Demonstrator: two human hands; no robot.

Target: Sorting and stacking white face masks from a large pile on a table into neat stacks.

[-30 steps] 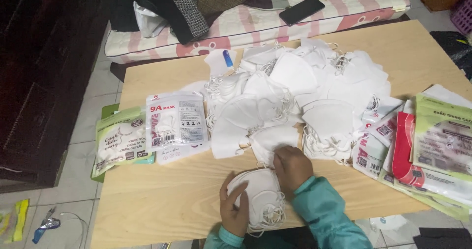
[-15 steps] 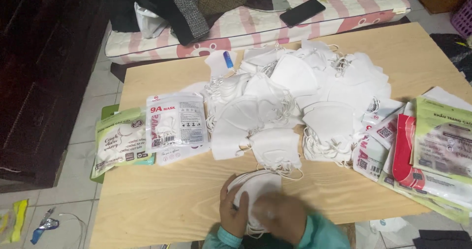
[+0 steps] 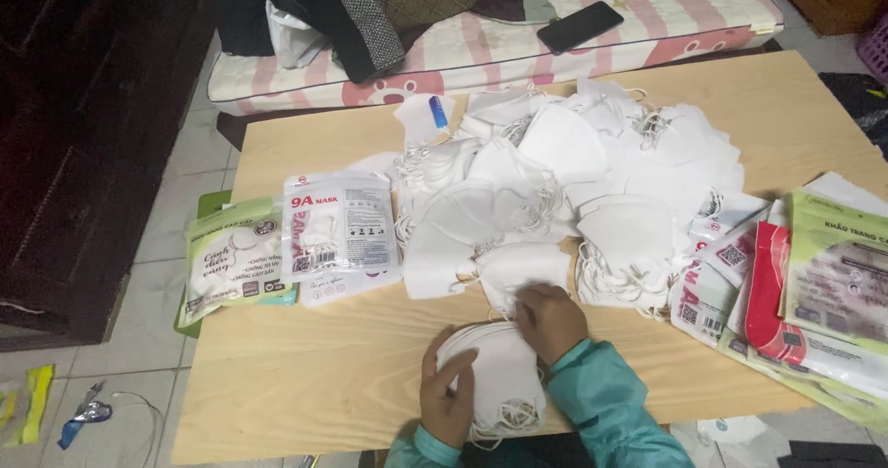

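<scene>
Head view: small stack of white folded fabric face masks (image 3: 495, 371) lies at the near edge of the pale wooden bench (image 3: 314, 375), just in front of the big loose heap of white masks (image 3: 564, 181). Left hand (image 3: 447, 401) cups the stack's left side, fingers curled against it. Right hand (image 3: 550, 320) lies on the stack's top right corner, fingers bent down onto the masks; exact pinch hidden.

Judgement: to square the stack well, keep the left hand as a stop, press edges flush, tuck the dangling ear loops under so they don't snag the heap.

Left of the heap: clear printed mask pouch (image 3: 340, 229), green-white pouch (image 3: 233, 260). Right of it: red and green packets (image 3: 814, 283). Beyond the heap: striped mattress (image 3: 481, 52) with a black phone (image 3: 580, 26) and dark clothes. Tiled floor (image 3: 157, 274) on the left.
</scene>
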